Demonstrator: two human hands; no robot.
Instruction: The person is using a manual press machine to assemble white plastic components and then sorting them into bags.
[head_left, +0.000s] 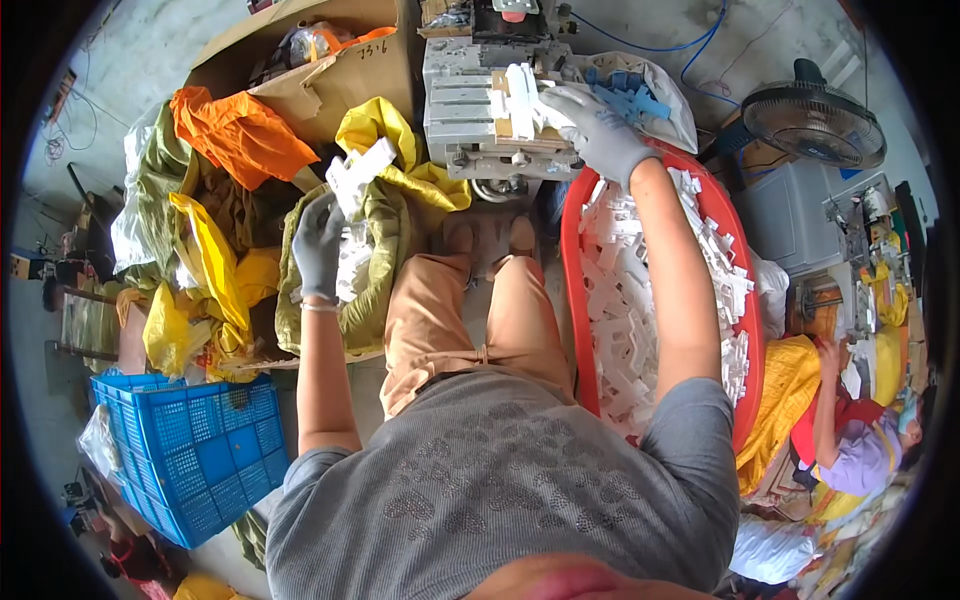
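Observation:
My left hand (319, 248), in a grey glove, is closed at the fingertips on a white plastic part (360, 172). It is above an open olive-green sack (374, 312) with more white parts inside. My right hand (603, 135), gloved the same way, reaches to the metal machine (460, 100) ahead of me. Its fingers are on a white plastic part at the right side of the white parts (521, 100) on the machine's wooden block (500, 128). Under my right forearm is a red tub (574, 230) heaped with white parts (622, 300).
A cardboard box (345, 95) and orange cloth (240, 135) lie at the far left, a blue crate (190, 455) nearer. A white sack of blue pieces (640, 95) stands beside the machine, a black fan (815, 122) farther right. Another person (860, 455) is at the right edge.

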